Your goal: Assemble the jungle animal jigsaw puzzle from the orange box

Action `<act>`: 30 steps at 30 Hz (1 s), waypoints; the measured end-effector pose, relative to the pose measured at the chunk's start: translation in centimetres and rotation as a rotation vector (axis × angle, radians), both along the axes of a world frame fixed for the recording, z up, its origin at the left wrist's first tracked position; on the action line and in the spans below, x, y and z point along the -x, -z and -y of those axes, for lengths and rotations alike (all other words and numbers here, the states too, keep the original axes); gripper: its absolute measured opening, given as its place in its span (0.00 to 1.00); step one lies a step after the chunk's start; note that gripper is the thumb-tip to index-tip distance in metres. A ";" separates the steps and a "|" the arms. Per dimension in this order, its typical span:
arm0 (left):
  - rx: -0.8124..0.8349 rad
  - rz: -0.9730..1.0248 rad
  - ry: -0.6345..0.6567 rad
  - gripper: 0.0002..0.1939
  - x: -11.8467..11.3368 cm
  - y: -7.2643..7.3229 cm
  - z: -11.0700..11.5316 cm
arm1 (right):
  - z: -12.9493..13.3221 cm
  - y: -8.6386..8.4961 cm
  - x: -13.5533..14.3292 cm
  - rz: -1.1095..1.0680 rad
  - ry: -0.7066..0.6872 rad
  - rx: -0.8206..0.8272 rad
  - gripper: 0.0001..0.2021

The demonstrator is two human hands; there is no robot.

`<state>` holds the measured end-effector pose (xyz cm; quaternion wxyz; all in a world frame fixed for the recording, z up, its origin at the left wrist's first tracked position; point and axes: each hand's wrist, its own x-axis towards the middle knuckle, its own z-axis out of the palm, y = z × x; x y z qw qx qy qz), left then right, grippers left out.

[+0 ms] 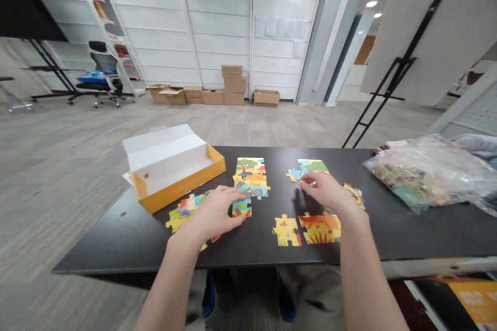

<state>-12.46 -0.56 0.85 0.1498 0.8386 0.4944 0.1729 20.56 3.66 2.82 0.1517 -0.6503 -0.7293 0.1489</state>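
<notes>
Several joined puzzle pieces [250,171] with a tree and animals lie mid-table. My left hand [220,209] rests at their lower left, fingers apart, its fingertips by a green-and-brown piece [242,208] at the bottom of that section. More colourful pieces [178,215] lie partly under this hand. My right hand [324,189] is over the table with its fingers bent, fingertips near a blue piece [298,172] and a green tree piece [316,166]; whether it grips one is hidden. Nearer me lie a yellow piece [286,231] and an orange-and-yellow section [320,228].
An open yellow box [180,183] with a white lid stands at the left of the black table [124,248]. Small pieces [354,195] lie beside my right wrist. Clear plastic bags [423,168] with colourful contents are at the right. Cardboard boxes [233,84] stand far back.
</notes>
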 end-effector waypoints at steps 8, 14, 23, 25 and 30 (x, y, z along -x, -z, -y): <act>0.023 -0.010 0.003 0.19 -0.1 -0.1 0.1 | 0.2 0.0 0.2 -0.015 0.004 0.021 0.11; -0.055 0.085 -0.122 0.16 1.7 -1.1 -0.3 | 0.2 -0.1 0.1 0.000 0.004 0.007 0.11; -0.038 0.027 -0.334 0.19 7.0 -1.1 0.2 | -0.1 -0.1 0.2 -0.004 0.018 -0.015 0.11; -0.033 0.027 -0.315 0.22 6.9 -0.9 0.5 | -0.3 0.0 0.3 0.001 0.006 -0.021 0.11; -0.010 -0.018 -0.276 0.33 6.1 -0.5 0.4 | -0.5 0.1 0.6 -0.004 -0.033 -0.027 0.11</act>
